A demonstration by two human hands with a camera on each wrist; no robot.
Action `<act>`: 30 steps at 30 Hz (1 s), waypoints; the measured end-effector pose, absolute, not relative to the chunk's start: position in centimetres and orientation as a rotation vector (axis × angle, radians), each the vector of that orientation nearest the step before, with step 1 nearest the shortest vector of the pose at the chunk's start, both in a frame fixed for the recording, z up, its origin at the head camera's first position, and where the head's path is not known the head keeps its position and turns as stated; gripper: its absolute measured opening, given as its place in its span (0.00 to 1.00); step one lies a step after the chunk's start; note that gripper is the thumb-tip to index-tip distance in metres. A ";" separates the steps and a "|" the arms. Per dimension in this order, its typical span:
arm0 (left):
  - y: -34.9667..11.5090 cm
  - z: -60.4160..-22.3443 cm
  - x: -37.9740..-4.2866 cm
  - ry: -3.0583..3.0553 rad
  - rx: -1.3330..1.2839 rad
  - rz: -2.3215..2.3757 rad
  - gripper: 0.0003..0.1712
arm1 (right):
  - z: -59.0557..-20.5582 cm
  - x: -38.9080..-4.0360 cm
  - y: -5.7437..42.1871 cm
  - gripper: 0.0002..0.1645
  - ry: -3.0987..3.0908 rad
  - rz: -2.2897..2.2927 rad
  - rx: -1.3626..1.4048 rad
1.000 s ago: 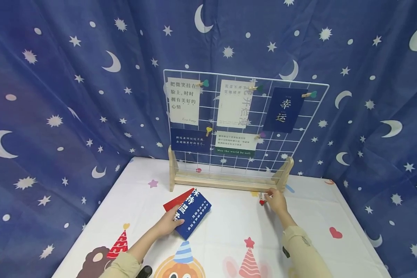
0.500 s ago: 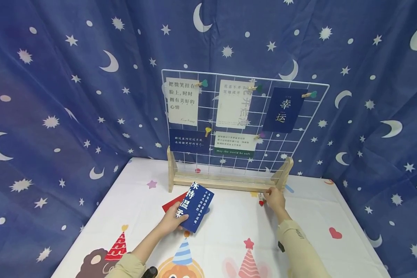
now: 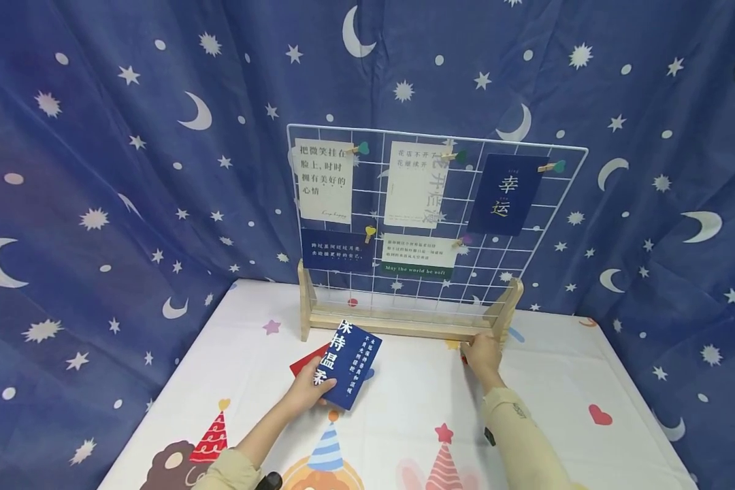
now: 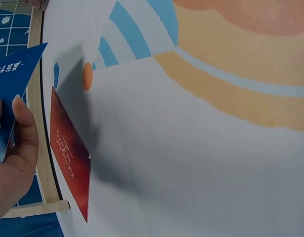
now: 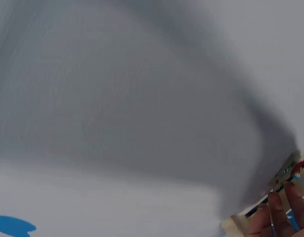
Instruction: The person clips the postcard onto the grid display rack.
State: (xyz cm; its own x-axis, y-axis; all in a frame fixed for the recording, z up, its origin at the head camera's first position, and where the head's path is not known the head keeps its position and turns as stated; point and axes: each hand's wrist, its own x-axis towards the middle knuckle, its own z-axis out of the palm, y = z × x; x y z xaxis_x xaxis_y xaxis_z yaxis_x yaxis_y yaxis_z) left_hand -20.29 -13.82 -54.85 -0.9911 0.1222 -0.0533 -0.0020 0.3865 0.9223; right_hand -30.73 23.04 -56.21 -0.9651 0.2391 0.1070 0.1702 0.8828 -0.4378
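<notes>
My left hand point(image 3: 306, 391) grips a blue card point(image 3: 350, 364) with white lettering, thumb on its face. A red card point(image 3: 307, 358) shows behind it. In the left wrist view, that red card point(image 4: 70, 153) stands apart from the fingers and casts a shadow on the tablecloth. My right hand point(image 3: 485, 354) is at the right foot of the stand, beside a small item with a red part point(image 3: 464, 358), mostly hidden behind the fingers. The right wrist view shows several fingers point(image 5: 279, 212) near a greyish-green item point(image 5: 286, 172) and a red bit point(image 5: 300, 167); their contact is unclear.
A white wire grid point(image 3: 416, 288) on a wooden stand point(image 3: 398, 328) carries several cards, including a dark blue one point(image 3: 507, 194), held by small heart clips such as a yellow one point(image 3: 369, 233). A patterned white tablecloth point(image 3: 416, 401) lies below; a starry curtain point(image 3: 159, 136) hangs behind.
My left hand has raised and turned the blue card slightly to the right. My right hand has shifted over the small red-tipped item, covering most of it.
</notes>
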 end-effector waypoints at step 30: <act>-9.5 -52.5 -22.4 2.475 0.199 1.741 0.28 | -56.5 -31.1 21.9 0.09 -2.870 0.899 -0.250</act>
